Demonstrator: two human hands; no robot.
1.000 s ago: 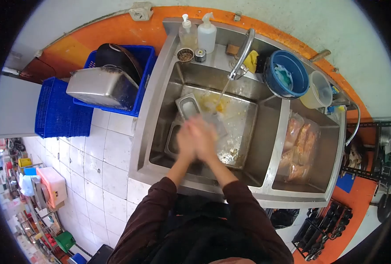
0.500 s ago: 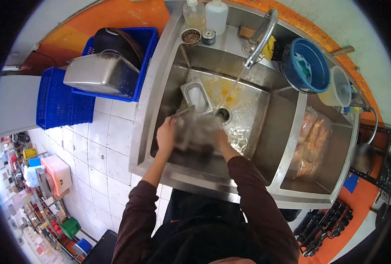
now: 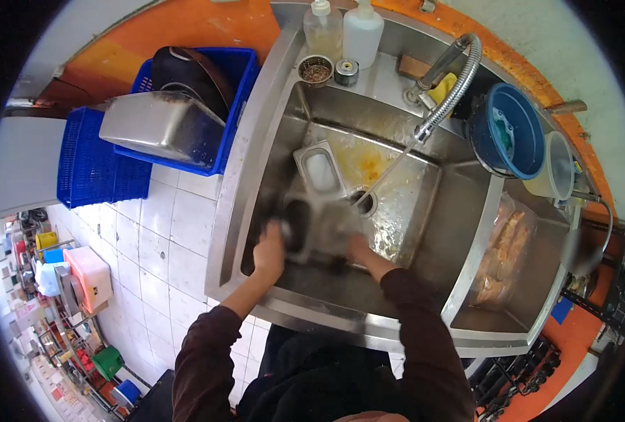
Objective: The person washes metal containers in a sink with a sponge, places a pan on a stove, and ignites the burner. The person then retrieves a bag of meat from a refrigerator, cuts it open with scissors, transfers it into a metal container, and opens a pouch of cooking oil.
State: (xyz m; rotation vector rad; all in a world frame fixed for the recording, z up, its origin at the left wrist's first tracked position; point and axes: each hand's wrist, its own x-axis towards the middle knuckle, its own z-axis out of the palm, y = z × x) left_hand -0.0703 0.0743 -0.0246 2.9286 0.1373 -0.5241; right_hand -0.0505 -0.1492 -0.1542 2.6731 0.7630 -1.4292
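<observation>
Both my hands are down in the left basin of a steel sink (image 3: 256,151), gripping a small steel container (image 3: 319,228) that is blurred by motion. My left hand (image 3: 270,250) holds its left side and my right hand (image 3: 360,247) its right side. A second small steel pan (image 3: 319,171) lies just beyond it on the basin floor. Water runs from the flexible faucet (image 3: 447,83) down to the drain (image 3: 364,202), a little right of the held container.
Two soap bottles (image 3: 344,28) and two small cups stand on the back ledge. Blue crates (image 3: 101,165) at left carry a large steel pan (image 3: 161,130) and a black pot. A blue bucket (image 3: 506,130) and a clear tub sit at right; bagged meat (image 3: 506,257) fills the right basin.
A second ago my hands were rubbing together under the water. They have since taken hold of the steel container and moved it lower and nearer in the basin.
</observation>
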